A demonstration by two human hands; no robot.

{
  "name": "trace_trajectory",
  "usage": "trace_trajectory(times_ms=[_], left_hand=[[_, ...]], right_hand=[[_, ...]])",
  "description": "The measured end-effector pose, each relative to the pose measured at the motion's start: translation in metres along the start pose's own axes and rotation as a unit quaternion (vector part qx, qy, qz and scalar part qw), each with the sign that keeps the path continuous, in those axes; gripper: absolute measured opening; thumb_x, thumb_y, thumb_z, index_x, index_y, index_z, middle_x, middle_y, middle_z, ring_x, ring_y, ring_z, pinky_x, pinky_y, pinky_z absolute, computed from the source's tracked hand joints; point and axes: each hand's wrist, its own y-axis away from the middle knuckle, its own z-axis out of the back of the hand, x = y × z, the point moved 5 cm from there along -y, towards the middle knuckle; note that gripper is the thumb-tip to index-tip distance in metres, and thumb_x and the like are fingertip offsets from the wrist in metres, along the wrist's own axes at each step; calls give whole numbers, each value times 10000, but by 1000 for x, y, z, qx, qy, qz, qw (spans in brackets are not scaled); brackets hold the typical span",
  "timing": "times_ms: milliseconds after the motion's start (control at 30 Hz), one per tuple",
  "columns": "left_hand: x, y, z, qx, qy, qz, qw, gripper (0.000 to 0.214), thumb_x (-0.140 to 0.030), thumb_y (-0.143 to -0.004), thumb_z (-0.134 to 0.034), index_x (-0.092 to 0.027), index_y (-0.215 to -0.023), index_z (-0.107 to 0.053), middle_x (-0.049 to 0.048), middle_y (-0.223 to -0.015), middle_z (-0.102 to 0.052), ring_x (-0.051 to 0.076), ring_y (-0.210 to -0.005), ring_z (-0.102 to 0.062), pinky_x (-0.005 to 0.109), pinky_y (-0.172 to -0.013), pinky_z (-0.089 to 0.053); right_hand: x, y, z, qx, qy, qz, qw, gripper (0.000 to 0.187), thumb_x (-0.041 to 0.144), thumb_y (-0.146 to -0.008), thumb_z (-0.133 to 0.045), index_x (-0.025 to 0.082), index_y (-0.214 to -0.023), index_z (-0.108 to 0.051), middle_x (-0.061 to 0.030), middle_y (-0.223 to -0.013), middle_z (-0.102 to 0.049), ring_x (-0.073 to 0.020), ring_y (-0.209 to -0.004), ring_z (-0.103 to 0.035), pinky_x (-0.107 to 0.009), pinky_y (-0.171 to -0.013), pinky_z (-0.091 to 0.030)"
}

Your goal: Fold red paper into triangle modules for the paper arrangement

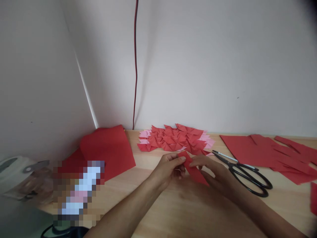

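A narrow strip of red paper (pixel 194 170) is held in the air above the wooden table, slanting down to the right. My left hand (pixel 174 164) pinches its upper left end between thumb and fingers. At the strip's right side is my right hand (pixel 210 167), its fingers curled and touching the paper's upper edge; its lower fingers are partly behind the strip. Just beyond both hands lies a pile of folded red and pink paper pieces (pixel 173 138). Black-handled scissors (pixel 247 177) rest right of my right hand, with a pen (pixel 244 164) lying across them.
Red paper sheets and cut strips (pixel 257 153) lie at the right. Larger red sheets (pixel 106 148) are at the left, near a blurred-out object (pixel 81 191) and a plastic bag (pixel 29 185). A dark red cable (pixel 135 66) hangs down the white wall behind the table (pixel 158 211).
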Motion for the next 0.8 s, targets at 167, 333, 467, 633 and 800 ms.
trace_trajectory(times_ms=[167, 333, 467, 633, 800], left_hand=[[-2, 0, -2, 0, 32, -28, 999, 293, -360, -688, -746, -111, -792, -631, 16, -696, -588, 88, -575, -537, 208, -533, -402], [1, -2, 4, -22, 16, -51, 998, 368, -399, -632, -798, -90, -775, -658, 31, -713, -609, 92, -591, -539, 230, -589, -416], [1, -2, 7, -44, -1, -42, 998, 386, -419, -612, -808, -83, -743, -668, 31, -665, -612, 80, -535, -525, 209, -533, -385], [-4, 2, 1, -20, -6, -31, 999, 389, -388, -583, -828, -82, -785, -698, 47, -710, -644, 90, -547, -552, 219, -547, -427], [-5, 3, -1, -28, -31, -49, 998, 361, -361, -596, -821, -90, -808, -714, 66, -750, -680, 108, -594, -591, 220, -575, -451]], right_hand=[[7, 5, -3, 2, 40, 79, 996, 236, 177, -904, -528, 268, -1084, -651, -76, -1053, -663, -174, -1010, -620, -279, -836, -511], [9, 4, -3, -5, 129, 112, 985, 227, 220, -906, -545, 265, -1090, -670, -80, -1005, -676, -187, -948, -622, -310, -801, -505], [12, 3, -3, 12, 165, 128, 978, 256, 244, -906, -550, 291, -1130, -664, -67, -962, -680, -188, -902, -612, -337, -776, -485], [7, 7, 0, -10, 171, 128, 977, 248, 260, -875, -580, 289, -1097, -686, -63, -955, -699, -200, -858, -623, -359, -753, -470], [9, 5, 2, -35, 73, 45, 996, 189, 251, -905, -533, 264, -986, -704, -57, -920, -704, -176, -829, -638, -301, -731, -485]])
